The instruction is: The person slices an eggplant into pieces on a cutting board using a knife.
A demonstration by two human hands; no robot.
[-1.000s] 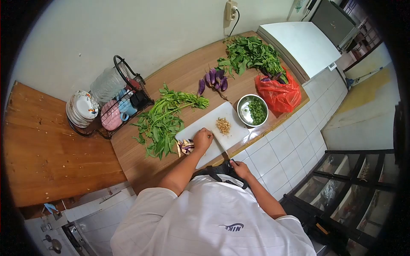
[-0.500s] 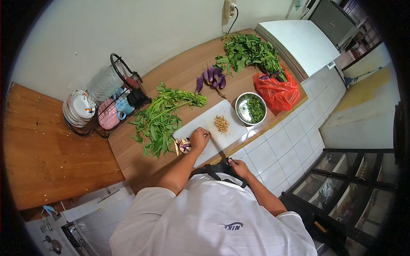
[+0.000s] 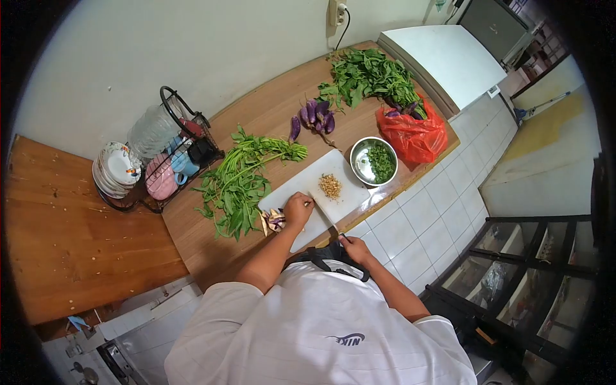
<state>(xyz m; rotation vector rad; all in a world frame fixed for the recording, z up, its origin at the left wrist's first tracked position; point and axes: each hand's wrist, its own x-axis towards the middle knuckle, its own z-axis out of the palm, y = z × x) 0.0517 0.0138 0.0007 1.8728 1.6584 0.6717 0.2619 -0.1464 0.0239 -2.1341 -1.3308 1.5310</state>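
My right hand (image 3: 354, 248) is closed round the handle of a knife (image 3: 326, 215), whose blade lies over the white cutting board (image 3: 346, 198). My left hand (image 3: 298, 210) is on the board near the knife's tip, its fingers pinched on something too small to make out. A small heap of chopped light-brown bits (image 3: 330, 187) lies beyond the blade. Cut purple and cream pieces (image 3: 274, 221) sit at the board's left end, beside my left wrist. A metal bowl (image 3: 362, 168) holding chopped greens (image 3: 381, 163) stands at the board's right corner.
Leafy greens (image 3: 234, 186) lie left of the board. Behind it are small purple eggplants (image 3: 314, 115), more greens (image 3: 369, 77) and a red plastic bag (image 3: 417, 136). A black rack (image 3: 208, 144) with cups and plates (image 3: 117, 168) stands at the far left.
The view has shifted slightly, so the table's things appear a little further left. The knife's blade shows more plainly beside my right hand. Both hands stay nearly in place.
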